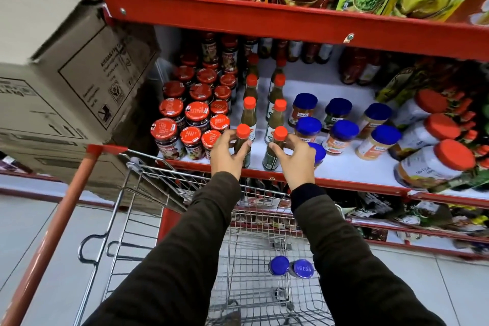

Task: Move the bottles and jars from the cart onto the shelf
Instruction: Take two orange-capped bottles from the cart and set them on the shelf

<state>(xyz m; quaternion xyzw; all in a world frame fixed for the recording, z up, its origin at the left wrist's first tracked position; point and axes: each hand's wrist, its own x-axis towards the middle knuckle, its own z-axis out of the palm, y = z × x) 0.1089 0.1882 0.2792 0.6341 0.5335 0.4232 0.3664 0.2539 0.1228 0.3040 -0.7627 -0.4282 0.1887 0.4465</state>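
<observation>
the left hand (228,154) has its fingers wrapped round a green bottle (243,146) with an orange cap, and the right hand (295,158) grips a second bottle (274,149) the same way, both bottles standing upright at the front edge of the shelf (344,167), each at the near end of a row of like bottles running toward 12 o'clock. at 6 o'clock from the hands, two blue-lidded jars (291,267) lie in the cart (259,246); more jars stand on the shelf at 9 and 3 o'clock of the bottles.
</observation>
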